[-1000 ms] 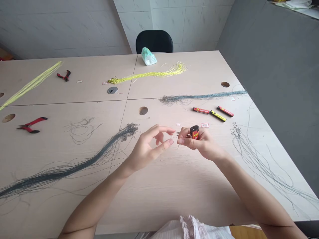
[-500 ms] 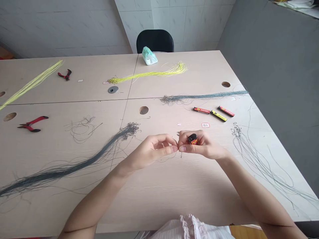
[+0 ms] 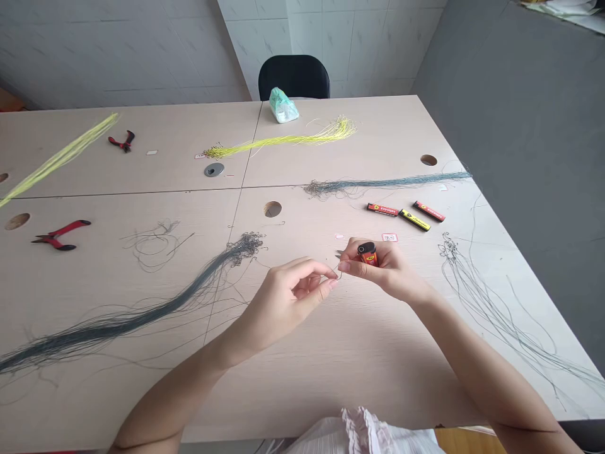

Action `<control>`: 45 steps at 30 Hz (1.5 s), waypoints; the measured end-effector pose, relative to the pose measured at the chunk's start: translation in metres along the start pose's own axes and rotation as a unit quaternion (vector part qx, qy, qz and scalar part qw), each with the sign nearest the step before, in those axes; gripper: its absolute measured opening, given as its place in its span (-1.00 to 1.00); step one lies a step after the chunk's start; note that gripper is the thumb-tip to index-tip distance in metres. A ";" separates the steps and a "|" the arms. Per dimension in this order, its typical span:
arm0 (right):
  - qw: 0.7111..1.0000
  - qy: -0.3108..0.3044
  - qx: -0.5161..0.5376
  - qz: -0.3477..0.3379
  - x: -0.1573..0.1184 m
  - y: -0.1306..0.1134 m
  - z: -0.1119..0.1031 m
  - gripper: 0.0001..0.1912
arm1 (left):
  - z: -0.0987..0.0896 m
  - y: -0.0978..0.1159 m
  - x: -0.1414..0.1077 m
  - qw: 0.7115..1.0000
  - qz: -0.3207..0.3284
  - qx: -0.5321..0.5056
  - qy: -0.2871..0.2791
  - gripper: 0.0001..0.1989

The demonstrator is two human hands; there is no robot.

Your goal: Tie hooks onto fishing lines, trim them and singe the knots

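My left hand is closed in a pinch, thumb and forefinger together on a small thin fishhook. Fine line at the hook is barely visible. Just to the right, my right hand curls around a black-topped red lighter, its thumb and forefinger pinched together close to the hook. A pointed metal tip sticks out from behind the right fingers; the rest of that tool is hidden. Left of my hands lies a dark grey-blue bundle of lines with hooks massed at its near end.
Three lighters lie beyond my right hand. Looser hooked lines spread at the right, another bundle behind. Red-handled pliers, smaller pliers, yellow lines and a plastic packet lie on the table.
My fingertips have parted slightly: the right hand rose a little and the left shifted slightly down and left. The hook that hung below the right fingers now shows between both hands.
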State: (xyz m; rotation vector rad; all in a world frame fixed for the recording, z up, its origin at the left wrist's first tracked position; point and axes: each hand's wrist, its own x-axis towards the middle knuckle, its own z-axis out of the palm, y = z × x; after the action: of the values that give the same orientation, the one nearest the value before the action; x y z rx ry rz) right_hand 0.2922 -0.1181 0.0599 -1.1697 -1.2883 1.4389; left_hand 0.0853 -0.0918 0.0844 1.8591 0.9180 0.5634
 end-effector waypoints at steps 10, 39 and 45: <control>1.000 0.003 0.012 -0.029 0.002 0.003 0.002 -0.82 | 0.005 -0.004 0.002 0.999 0.033 0.005 0.020 -0.89; 0.985 0.041 0.154 0.062 0.017 0.026 0.003 -0.68 | 0.022 -0.039 0.018 0.940 0.237 0.134 0.208 -0.82; 0.966 -0.043 0.195 0.164 0.023 0.039 0.007 -0.43 | 0.029 -0.064 0.032 0.873 0.319 0.230 0.287 -0.83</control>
State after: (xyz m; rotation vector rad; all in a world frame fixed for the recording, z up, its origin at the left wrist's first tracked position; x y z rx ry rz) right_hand 0.2806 -0.1006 0.0194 -1.0900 -0.8327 1.9027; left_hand 0.1029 -0.0651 0.0139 2.5067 0.8337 1.4696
